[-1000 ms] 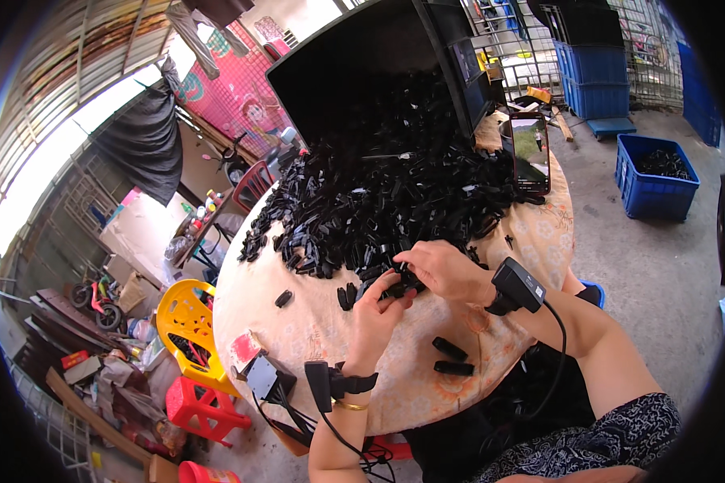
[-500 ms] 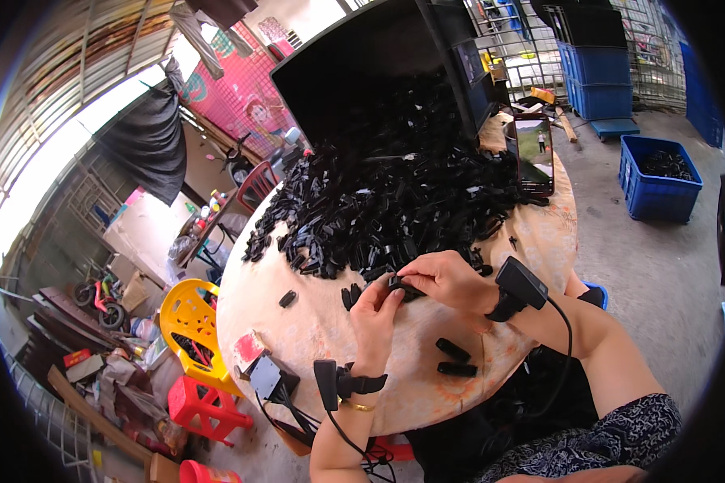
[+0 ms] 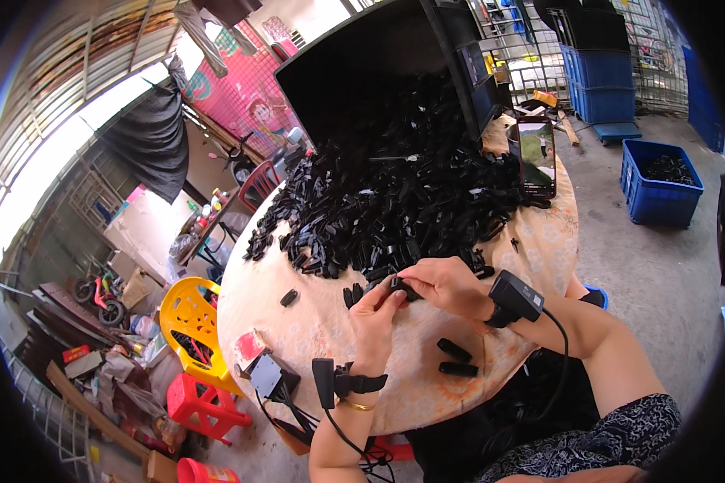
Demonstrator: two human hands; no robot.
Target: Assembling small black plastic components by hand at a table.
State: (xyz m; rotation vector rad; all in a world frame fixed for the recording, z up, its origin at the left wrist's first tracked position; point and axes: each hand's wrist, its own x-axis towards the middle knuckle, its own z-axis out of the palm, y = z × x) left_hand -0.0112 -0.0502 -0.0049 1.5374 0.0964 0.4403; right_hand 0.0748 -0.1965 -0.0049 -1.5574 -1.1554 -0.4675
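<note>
Near the middle of the round table, my left hand (image 3: 372,324) pinches a small black plastic piece (image 3: 396,283) between thumb and fingers. My right hand (image 3: 449,285) meets it there, thumb and fingertips closed at the same piece. Whether the right fingers also grip some smaller part is hidden. Just beyond both hands spreads a large heap of black plastic pieces (image 3: 379,213), spilling out of a big black box (image 3: 370,60) tipped on its side. One loose black piece (image 3: 289,298) lies left of my hands, and two more black pieces (image 3: 457,369) rest nearer me on the right.
A phone (image 3: 536,159) stands at the table's right edge. A small grey box with cables (image 3: 271,377) sits at the left edge. Beside the table are a yellow chair (image 3: 181,322) and a red stool (image 3: 205,410). A blue crate (image 3: 662,193) stands on the floor at right.
Both hands stay together at the black piece. My right hand has shifted very slightly down and to the right; the whole view has moved a little.
</note>
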